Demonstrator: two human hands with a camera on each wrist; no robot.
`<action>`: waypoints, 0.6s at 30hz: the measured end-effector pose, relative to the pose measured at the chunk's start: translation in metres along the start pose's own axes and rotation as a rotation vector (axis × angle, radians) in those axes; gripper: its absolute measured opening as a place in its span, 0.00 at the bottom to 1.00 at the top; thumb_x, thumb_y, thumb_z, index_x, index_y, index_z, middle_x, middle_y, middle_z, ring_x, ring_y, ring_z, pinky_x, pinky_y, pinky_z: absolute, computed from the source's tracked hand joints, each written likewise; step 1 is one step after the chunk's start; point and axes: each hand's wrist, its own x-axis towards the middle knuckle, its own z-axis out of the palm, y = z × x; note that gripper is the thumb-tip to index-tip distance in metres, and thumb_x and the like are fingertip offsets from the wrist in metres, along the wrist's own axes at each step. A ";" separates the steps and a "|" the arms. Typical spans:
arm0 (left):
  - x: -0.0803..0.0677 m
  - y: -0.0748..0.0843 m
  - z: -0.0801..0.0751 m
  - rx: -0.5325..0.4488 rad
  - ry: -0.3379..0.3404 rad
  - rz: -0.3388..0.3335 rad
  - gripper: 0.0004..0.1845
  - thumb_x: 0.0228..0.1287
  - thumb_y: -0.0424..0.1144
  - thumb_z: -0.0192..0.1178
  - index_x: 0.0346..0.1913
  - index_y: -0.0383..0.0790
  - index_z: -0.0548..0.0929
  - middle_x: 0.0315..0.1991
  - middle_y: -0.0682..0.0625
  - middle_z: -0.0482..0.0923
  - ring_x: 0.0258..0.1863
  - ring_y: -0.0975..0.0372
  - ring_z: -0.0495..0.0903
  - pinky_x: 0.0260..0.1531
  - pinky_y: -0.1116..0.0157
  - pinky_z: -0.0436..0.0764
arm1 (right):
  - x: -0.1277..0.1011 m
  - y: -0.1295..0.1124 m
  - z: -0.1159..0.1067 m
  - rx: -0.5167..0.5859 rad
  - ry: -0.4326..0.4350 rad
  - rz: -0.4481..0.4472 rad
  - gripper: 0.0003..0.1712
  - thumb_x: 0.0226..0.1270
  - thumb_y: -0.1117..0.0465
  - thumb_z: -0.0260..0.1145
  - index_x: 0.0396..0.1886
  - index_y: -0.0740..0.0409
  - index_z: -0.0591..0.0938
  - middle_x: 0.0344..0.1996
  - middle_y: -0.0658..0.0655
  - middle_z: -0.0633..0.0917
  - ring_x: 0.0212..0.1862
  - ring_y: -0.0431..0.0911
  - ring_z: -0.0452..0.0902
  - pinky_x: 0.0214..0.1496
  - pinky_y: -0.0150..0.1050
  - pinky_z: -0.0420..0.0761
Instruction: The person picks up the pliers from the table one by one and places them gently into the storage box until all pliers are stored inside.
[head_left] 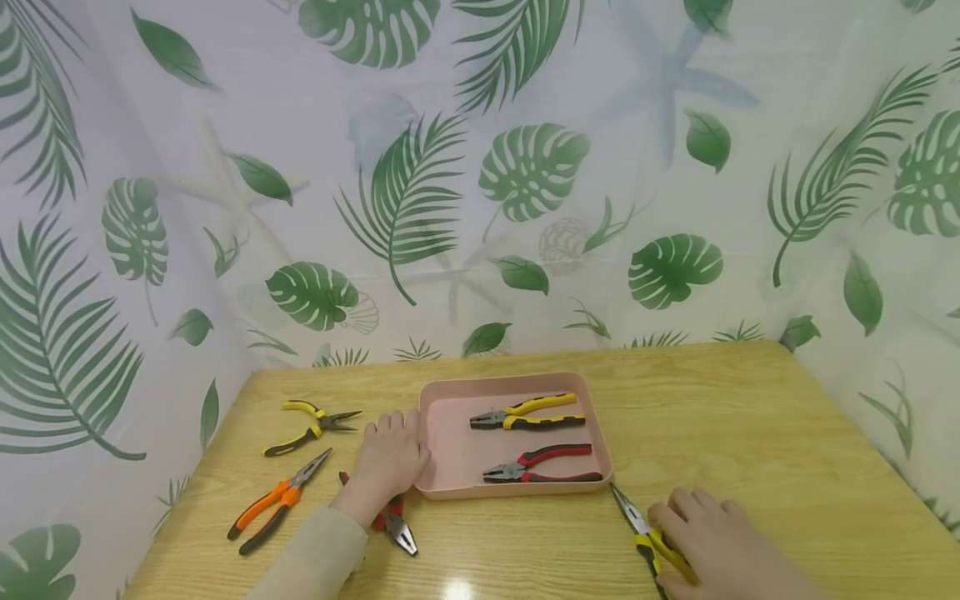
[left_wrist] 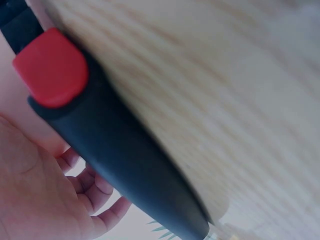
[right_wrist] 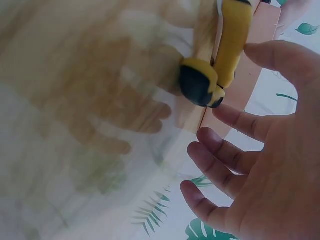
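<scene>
My left hand (head_left: 390, 458) lies flat on the wooden table (head_left: 750, 433) with straight fingers, against the left rim of a pink tray (head_left: 457, 450). Red-and-black pliers (head_left: 397, 529) lie under its wrist; the left wrist view shows their black handle (left_wrist: 125, 160) beside the relaxed palm (left_wrist: 45, 195). My right hand (head_left: 712, 533) rests over the handles of yellow-and-black needle-nose pliers (head_left: 633, 521) at the tray's front right corner. In the right wrist view its fingers (right_wrist: 225, 160) are spread beside the yellow handle (right_wrist: 225, 45), not closed round it.
The tray holds yellow-and-black pliers (head_left: 528, 412) and red-and-black pliers (head_left: 543, 467). Left of the tray lie small yellow needle-nose pliers (head_left: 307, 425) and orange-handled pliers (head_left: 277, 500). A leaf-print curtain (head_left: 480, 167) closes in the table behind and at both sides.
</scene>
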 end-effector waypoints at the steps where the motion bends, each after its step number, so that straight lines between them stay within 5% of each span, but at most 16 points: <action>1: 0.000 0.000 0.000 0.000 -0.001 0.000 0.13 0.77 0.44 0.52 0.51 0.37 0.71 0.40 0.42 0.72 0.43 0.48 0.73 0.45 0.50 0.72 | 0.000 0.000 0.001 0.001 -0.005 0.001 0.31 0.57 0.34 0.76 0.53 0.43 0.79 0.40 0.42 0.72 0.40 0.40 0.63 0.37 0.39 0.61; 8: 0.000 0.000 -0.002 -0.015 -0.003 -0.003 0.12 0.77 0.43 0.52 0.49 0.37 0.71 0.39 0.42 0.71 0.42 0.49 0.72 0.44 0.50 0.71 | 0.002 -0.001 0.008 -0.011 -0.024 0.003 0.40 0.57 0.26 0.72 0.58 0.47 0.79 0.41 0.43 0.74 0.40 0.41 0.67 0.38 0.42 0.65; 18: 0.000 0.001 -0.002 -0.023 0.006 0.001 0.12 0.77 0.43 0.53 0.50 0.37 0.71 0.39 0.42 0.72 0.42 0.48 0.73 0.44 0.50 0.71 | 0.003 -0.008 0.005 0.016 -0.165 0.088 0.57 0.51 0.11 0.61 0.62 0.53 0.77 0.38 0.46 0.75 0.36 0.41 0.69 0.38 0.45 0.73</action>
